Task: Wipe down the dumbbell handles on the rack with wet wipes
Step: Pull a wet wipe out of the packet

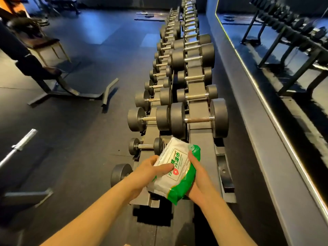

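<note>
The wet wipes pack (174,168), over the near end of the rack (200,144), is showing glossy, crinkled plastic film. The rack is looking like matt, dark painted metal. On it, the dumbbell heads (177,119) are appearing matt and rubber-like, while the handles (194,58) are gleaming as polished metal; the nearest upper handle (197,120) is looking duller and brownish. Left of the rack, the floor (79,130) is looking matt, and a barbell (23,142) is shining as bright metal. Right of the rack, a mirror (292,59) is reflecting glossily.

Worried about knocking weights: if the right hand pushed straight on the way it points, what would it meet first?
The wet wipes pack, which the right hand grips. Beyond it, probably the nearest large dumbbell on the rack, though depth is unclear.
</note>
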Demonstrator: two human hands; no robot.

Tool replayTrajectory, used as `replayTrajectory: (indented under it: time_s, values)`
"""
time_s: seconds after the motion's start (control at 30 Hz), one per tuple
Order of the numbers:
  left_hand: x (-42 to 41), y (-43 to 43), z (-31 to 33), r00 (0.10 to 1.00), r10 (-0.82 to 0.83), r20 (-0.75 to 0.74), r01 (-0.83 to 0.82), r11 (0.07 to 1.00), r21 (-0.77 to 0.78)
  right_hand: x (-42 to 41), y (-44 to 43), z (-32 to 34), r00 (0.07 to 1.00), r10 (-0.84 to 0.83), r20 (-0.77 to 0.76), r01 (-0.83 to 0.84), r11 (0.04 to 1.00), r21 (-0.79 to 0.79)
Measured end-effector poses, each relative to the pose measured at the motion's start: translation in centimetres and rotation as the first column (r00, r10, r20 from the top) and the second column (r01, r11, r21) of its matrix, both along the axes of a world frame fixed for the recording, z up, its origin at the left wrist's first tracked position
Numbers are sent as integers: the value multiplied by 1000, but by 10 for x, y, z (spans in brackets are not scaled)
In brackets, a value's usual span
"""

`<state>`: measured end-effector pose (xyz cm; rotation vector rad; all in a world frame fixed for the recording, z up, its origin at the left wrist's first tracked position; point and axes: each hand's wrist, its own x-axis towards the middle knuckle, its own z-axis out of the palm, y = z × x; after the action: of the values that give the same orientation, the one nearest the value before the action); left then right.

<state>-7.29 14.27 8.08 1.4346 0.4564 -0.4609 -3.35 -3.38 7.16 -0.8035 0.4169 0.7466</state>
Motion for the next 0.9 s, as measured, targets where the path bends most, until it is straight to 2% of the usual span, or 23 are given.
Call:
replayTrajectory:
  time_s: [0.03, 0.07, 0.1, 0.13, 0.17, 0.2, 0.27, 0.3, 0.37, 0.53, 0.67, 0.73, 0.8, 0.9]
  values:
    - [-7, 6, 0, 999, 15, 47, -20, 994, 107, -2, 12, 3, 1000, -5, 12, 5, 1000, -9]
    - [-14, 12, 1, 994, 15, 112, -47, 957, 287, -4, 22, 3, 1000, -11, 26, 12, 1000, -25]
    - [-21, 19, 0, 980, -12, 196, -92, 853, 513, -6, 32, 3, 999, -21, 39, 23, 999, -47]
    - [-27, 24, 1, 954, -63, 292, -169, 694, 700, -7, 41, 1, 998, -31, 55, 34, 997, -72]
    - [-31, 30, 2, 911, -135, 390, -257, 554, 792, -8, 49, -2, 997, -37, 66, 43, 995, -95]
    - [-33, 35, 2, 863, -207, 460, -320, 480, 817, -9, 57, -4, 996, -41, 75, 49, 993, -109]
    - [-31, 40, 6, 811, -313, 494, -353, 412, 840, -12, 72, -9, 993, -76, 87, 86, 988, -130]
    - [-30, 41, 9, 814, -341, 471, -335, 387, 859, -13, 78, -10, 991, -95, 90, 107, 984, -141]
    - [-26, 40, 11, 842, -348, 411, -285, 360, 889, -16, 90, -12, 989, -109, 97, 123, 981, -149]
    - [-27, 51, 4, 865, -368, 341, -196, 378, 905, -20, 102, -19, 990, -128, 65, 140, 963, -229]
    - [-24, 58, 4, 829, -516, 215, -123, 207, 971, -21, 106, -23, 992, -114, 61, 127, 949, -287]
    - [-19, 61, 4, 801, -569, 184, -102, 174, 979, -20, 104, -19, 991, -109, 75, 127, 944, -305]
    - [-13, 62, 2, 760, -605, 240, -138, 211, 968, -17, 102, -17, 990, -115, 87, 137, 937, -323]
    - [-8, 64, 2, 705, -586, 400, -252, 320, 913, -10, 101, -16, 989, -122, 88, 145, 928, -343]
